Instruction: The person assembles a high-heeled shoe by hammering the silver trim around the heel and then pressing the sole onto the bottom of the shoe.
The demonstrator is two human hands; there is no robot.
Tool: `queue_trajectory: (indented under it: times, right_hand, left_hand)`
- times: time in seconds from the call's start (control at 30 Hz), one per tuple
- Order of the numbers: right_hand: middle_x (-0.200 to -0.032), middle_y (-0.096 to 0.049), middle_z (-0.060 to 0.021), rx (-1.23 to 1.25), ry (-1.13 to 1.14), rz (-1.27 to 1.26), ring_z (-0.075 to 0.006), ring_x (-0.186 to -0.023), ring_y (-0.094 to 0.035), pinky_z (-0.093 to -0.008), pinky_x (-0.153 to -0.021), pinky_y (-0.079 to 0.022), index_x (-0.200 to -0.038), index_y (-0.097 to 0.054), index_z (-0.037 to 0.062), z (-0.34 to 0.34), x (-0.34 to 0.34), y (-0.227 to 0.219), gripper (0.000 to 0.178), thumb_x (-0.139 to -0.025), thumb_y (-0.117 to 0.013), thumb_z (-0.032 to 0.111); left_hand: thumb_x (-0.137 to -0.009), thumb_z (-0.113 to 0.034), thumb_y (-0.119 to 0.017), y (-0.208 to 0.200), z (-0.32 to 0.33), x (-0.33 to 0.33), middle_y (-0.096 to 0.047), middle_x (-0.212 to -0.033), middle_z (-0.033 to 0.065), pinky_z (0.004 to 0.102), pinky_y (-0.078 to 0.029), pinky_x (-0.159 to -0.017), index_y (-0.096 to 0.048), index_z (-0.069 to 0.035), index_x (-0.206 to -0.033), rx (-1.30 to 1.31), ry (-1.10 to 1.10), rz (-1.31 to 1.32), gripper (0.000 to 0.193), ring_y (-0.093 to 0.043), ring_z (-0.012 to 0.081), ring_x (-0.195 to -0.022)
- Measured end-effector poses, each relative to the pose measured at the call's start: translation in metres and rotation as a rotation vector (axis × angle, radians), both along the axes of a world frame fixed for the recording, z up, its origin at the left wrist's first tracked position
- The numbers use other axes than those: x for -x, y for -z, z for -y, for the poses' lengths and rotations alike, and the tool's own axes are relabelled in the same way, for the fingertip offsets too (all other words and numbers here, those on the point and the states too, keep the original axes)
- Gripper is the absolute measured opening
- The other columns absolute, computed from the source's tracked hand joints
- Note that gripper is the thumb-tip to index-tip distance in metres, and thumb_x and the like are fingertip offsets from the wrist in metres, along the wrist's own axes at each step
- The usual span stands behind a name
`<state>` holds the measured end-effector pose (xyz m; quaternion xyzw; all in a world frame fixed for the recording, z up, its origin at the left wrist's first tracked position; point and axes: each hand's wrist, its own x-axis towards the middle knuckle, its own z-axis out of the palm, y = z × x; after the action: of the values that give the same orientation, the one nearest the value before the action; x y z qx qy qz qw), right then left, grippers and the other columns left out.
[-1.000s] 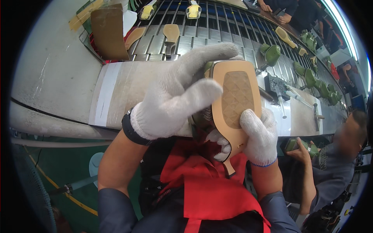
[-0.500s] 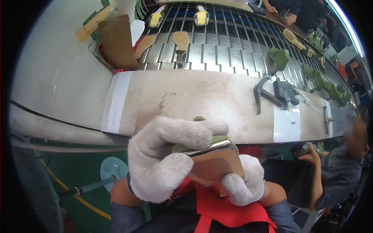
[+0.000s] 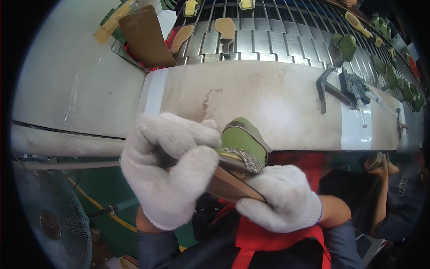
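Both my hands wear white knitted gloves and hold one sandal, on a green shoe last [image 3: 244, 134], in front of the bench edge. My left hand [image 3: 172, 172] is closed round one end, its thumb and fingers pinching the edge. My right hand [image 3: 286, 197] grips the other end, thumb along the brown sole [image 3: 230, 184]. A glittering silver strap [image 3: 248, 160] crosses the last, and a smooth band runs higher up. The sole side faces me and tilts downward. My left fingers hide part of the sandal.
On the bench [image 3: 251, 89] lie a hammer [image 3: 336, 93] and a dark block [image 3: 351, 85] with pale slender applicators. Beyond runs a metal slat conveyor [image 3: 264, 42] carrying a tan sole [image 3: 225, 30] and green lasts [image 3: 346, 47]. A fan [image 3: 51, 224] stands at left; another person works at right.
The sandal has turned in my hands, so the green last and glittering strap now show and the sole appears narrower. The bench has shifted up and right in view.
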<state>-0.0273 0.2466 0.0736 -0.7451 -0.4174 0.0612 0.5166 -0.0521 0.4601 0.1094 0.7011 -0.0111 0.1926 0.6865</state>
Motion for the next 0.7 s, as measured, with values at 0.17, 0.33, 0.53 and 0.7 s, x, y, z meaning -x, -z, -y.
queue_trajectory:
  times: [0.17,0.33,0.53,0.7]
  right_hand:
    - [-0.078,-0.073,-0.0141,-0.013,0.088,-0.003,-0.0316,-0.064,-0.072,-0.0396,-0.059,-0.056,-0.091,-0.079,0.0008,0.001,-0.014,0.009,0.017,-0.087,-0.087,0.015]
    - [-0.073,-0.071,-0.0125,-0.076,0.108,0.072,-0.0316,-0.061,-0.07,-0.0409,-0.057,-0.054,-0.09,-0.078,0.0034,-0.01,-0.017,0.012,0.016,-0.088,-0.087,0.017]
    - [-0.067,-0.066,-0.0088,-0.126,0.178,0.163,-0.0293,-0.056,-0.066,-0.0407,-0.053,-0.049,-0.087,-0.075,0.0074,-0.021,-0.009,0.024,0.018,-0.089,-0.088,0.018]
    - [-0.069,-0.066,-0.0069,-0.068,0.17,0.182,-0.0277,-0.058,-0.067,-0.0404,-0.054,-0.049,-0.089,-0.075,0.0083,-0.01,-0.012,0.015,0.021,-0.084,-0.092,0.019]
  left_hand:
    - [-0.088,0.001,-0.078,0.022,-0.014,0.003,-0.076,-0.104,0.0143,0.0413,-0.062,-0.102,-0.063,0.003,-0.113,0.033,-0.173,0.09,0.029,-0.074,0.0185,-0.094]
    - [-0.082,-0.015,-0.091,0.03,-0.022,0.01,-0.071,-0.119,0.015,0.0382,-0.059,-0.1,-0.064,0.004,-0.129,-0.603,-0.282,0.227,0.058,-0.071,0.0217,-0.104]
    - [-0.077,-0.019,-0.091,0.028,-0.02,0.014,-0.068,-0.127,0.0143,0.0353,-0.055,-0.103,-0.064,0.004,-0.135,-0.675,-0.307,0.156,0.068,-0.069,0.0212,-0.11]
    - [-0.093,-0.001,-0.082,0.023,-0.009,0.007,-0.073,-0.121,0.0161,0.031,-0.062,-0.087,-0.064,0.005,-0.131,-0.224,-0.282,0.141,0.043,-0.073,0.0147,-0.098]
